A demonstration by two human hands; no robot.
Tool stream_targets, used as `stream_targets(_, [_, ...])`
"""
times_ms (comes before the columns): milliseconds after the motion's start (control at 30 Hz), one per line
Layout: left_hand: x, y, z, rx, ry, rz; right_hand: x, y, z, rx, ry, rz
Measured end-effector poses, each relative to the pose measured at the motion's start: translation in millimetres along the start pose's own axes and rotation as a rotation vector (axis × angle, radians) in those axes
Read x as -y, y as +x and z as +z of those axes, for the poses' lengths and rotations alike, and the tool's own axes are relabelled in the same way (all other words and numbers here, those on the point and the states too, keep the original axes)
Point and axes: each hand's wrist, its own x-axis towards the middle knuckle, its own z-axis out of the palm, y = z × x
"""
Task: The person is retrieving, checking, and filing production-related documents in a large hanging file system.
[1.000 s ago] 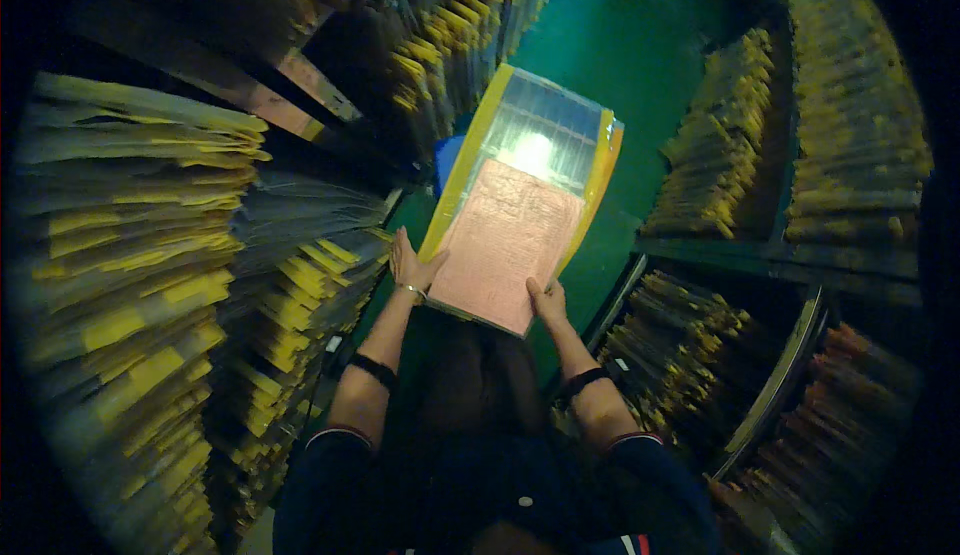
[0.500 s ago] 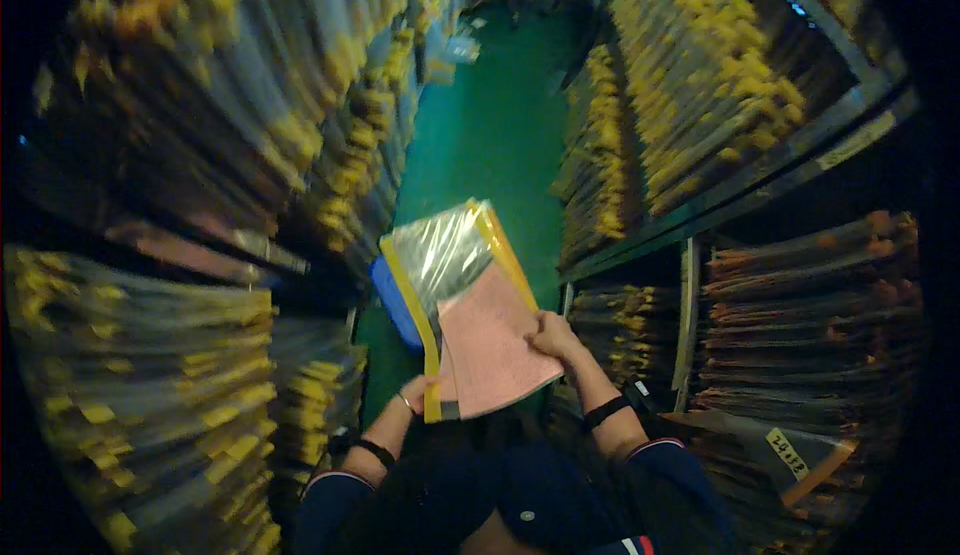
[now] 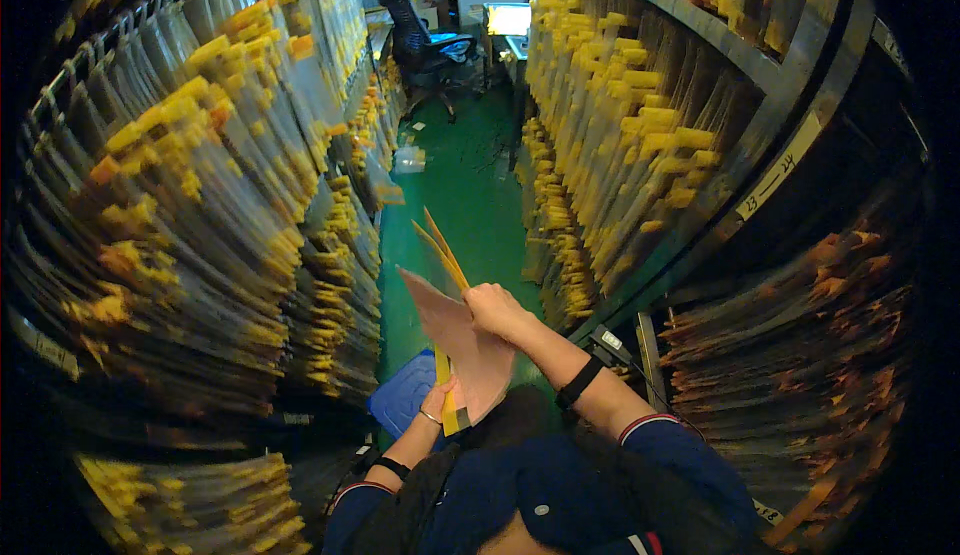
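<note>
In front of my body I hold a clear folder with yellow edge strips (image 3: 455,417), tilted so that it shows nearly edge-on. Pink paper sheets (image 3: 465,350) lie against it, the top one bent and standing out from the folder. My left hand (image 3: 436,401) is closed on the folder's lower yellow edge. Higher up, my right hand (image 3: 495,311) is closed over the folder's far side and the upper part of the pink sheets; its fingertips are hidden. Beyond that hand, two yellow strip ends stick out, spread slightly apart.
Racks of hanging clear folders with yellow tabs line the left (image 3: 230,155) and right (image 3: 620,135) of a green-floored aisle (image 3: 455,175). Folders with orange edges (image 3: 770,335) hang at lower right. A blue plastic stool (image 3: 403,397) stands below my left hand; an office chair (image 3: 420,40) stands far ahead.
The folder has turned from facing me to nearly edge-on. My right hand has moved up and left across the pink sheets. My view has lifted toward the aisle's far end.
</note>
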Motion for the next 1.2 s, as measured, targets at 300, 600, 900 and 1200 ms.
stream_targets(300, [-154, 111, 122, 0.175, 0.166, 0.225, -69, 141, -66, -0.134, -0.111, 0.062])
stream_targets(600, [-333, 341, 158, 0.144, 0.28, 0.393, -152, 363, -121, -0.187, -0.159, 0.17])
stream_targets(900, [-492, 456, 288, 0.163, 0.249, 0.351, -229, 527, -227, -0.313, -0.146, 0.136])
stream_targets(1200, [-675, 567, 391, 0.058, 0.375, 0.582, -309, 685, -312, -0.466, -0.045, 0.106])
